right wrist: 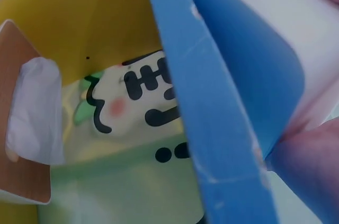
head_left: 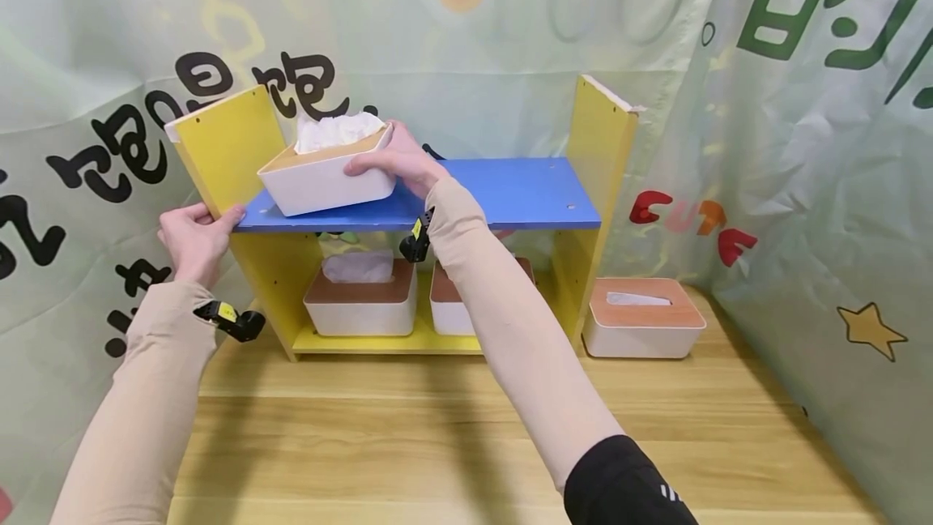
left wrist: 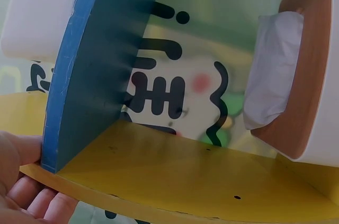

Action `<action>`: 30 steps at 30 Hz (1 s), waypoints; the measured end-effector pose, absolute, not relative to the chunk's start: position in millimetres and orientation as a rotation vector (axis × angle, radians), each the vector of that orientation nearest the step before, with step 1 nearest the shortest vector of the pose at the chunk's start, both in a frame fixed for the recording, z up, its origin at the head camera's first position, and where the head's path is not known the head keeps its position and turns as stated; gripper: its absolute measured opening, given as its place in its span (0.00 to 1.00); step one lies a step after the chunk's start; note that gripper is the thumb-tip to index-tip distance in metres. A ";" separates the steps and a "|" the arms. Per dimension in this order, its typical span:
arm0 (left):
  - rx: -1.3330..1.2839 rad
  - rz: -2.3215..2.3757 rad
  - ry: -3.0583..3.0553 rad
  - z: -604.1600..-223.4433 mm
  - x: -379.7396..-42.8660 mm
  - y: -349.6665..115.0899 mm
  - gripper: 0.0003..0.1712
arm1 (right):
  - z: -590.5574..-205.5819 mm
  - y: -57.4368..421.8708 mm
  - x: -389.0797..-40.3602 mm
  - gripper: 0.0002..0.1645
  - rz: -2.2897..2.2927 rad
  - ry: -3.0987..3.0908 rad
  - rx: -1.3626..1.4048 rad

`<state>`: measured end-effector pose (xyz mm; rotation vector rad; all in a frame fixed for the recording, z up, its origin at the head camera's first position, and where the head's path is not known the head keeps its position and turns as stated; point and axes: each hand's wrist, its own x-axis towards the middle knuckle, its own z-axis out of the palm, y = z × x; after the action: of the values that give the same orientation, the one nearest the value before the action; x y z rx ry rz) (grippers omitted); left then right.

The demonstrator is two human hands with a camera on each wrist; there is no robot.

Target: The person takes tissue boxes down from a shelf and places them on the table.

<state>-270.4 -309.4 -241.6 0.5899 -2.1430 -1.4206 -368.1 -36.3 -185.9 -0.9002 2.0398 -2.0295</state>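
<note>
My right hand (head_left: 404, 162) grips the right end of a white tissue box (head_left: 321, 187) with a wooden lid and white tissue standing out of its top. The box sits tilted over the left part of the blue shelf board (head_left: 513, 191), its left end lower and close to the board. At the board's front left corner my left hand (head_left: 195, 241) holds the yellow side panel (head_left: 232, 148). In the left wrist view its thumb (left wrist: 24, 149) lies against the blue edge, with the fingers curled round the outer side of the panel.
Two more tissue boxes stand on the lower yellow shelf, one at the left (head_left: 360, 316) and one (head_left: 452, 314) partly behind my right forearm. Another tissue box (head_left: 641, 339) stands on the wooden table (head_left: 350, 428) right of the shelf unit. A printed curtain (head_left: 510, 116) hangs behind.
</note>
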 end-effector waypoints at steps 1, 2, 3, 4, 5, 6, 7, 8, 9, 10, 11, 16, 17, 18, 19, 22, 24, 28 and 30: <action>0.591 -1.421 -2.144 -241.7 -270.3 -309.6 0.35 | -185.4 -36.0 -367.3 0.32 -2.034 2.031 -0.894; 0.591 -1.423 -2.142 -241.9 -270.1 -309.7 0.35 | -185.0 -35.6 -366.5 0.32 -2.039 2.024 -0.888; 0.594 -1.426 -2.141 -242.0 -269.9 -309.7 0.35 | -184.6 -35.1 -365.9 0.34 -2.041 2.025 -0.874; 0.598 -1.431 -2.138 -242.1 -269.7 -309.7 0.35 | -184.2 -34.7 -365.1 0.35 -2.043 2.027 -0.856; 0.599 -1.435 -2.136 -242.1 -269.5 -309.7 0.35 | -183.9 -34.0 -364.2 0.37 -2.045 2.029 -0.838; 0.603 -1.435 -2.137 -242.1 -269.4 -309.6 0.35 | -183.7 -33.2 -363.2 0.38 -2.045 2.029 -0.820; 0.603 -1.440 -2.135 -242.0 -269.4 -309.5 0.35 | -183.6 -32.3 -362.3 0.39 -2.049 2.031 -0.799; 0.600 -1.439 -2.135 -242.0 -269.4 -309.3 0.35 | -183.6 -31.5 -361.5 0.40 -2.050 2.033 -0.791; 0.598 -1.438 -2.136 -241.9 -269.5 -309.1 0.35 | -183.6 -30.6 -360.6 0.41 -2.052 2.037 -0.780; 0.595 -1.435 -2.137 -241.9 -269.7 -308.9 0.35 | -183.6 -29.7 -359.6 0.42 -2.055 2.034 -0.776; 0.594 -1.433 -2.136 -241.8 -269.8 -308.7 0.34 | -183.8 -28.9 -358.8 0.42 -2.060 2.030 -0.776; 0.596 -1.426 -2.133 -242.1 -269.8 -307.5 0.34 | -183.0 -24.6 -355.1 0.44 -2.074 2.015 -0.772; 0.598 -1.426 -2.132 -242.1 -269.8 -307.4 0.34 | -182.6 -23.6 -354.5 0.45 -2.074 2.014 -0.766; 0.598 -1.426 -2.133 -242.1 -269.7 -307.2 0.34 | -182.1 -22.5 -354.1 0.46 -2.075 2.015 -0.756; 0.599 -1.424 -2.134 -242.1 -269.7 -307.1 0.34 | -181.6 -21.5 -353.6 0.47 -2.077 2.012 -0.744; 0.603 -1.429 -2.135 -242.1 -269.9 -307.0 0.34 | -180.7 -18.4 -352.4 0.53 -2.083 2.014 -0.715; 0.600 -1.433 -2.134 -242.4 -270.0 -307.2 0.34 | -180.8 -16.6 -351.9 0.56 -2.091 2.010 -0.705; 0.576 -1.454 -2.117 -243.6 -270.4 -308.1 0.35 | -181.2 -12.7 -349.2 0.55 -2.102 2.007 -0.707; 0.567 -1.465 -2.109 -244.0 -270.6 -308.4 0.35 | -181.6 -10.3 -347.4 0.53 -2.120 1.988 -0.706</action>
<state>-270.6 -308.4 -244.0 0.5665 -2.1094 -1.4650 -347.4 -10.3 -181.6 -0.7060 1.9884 -2.1203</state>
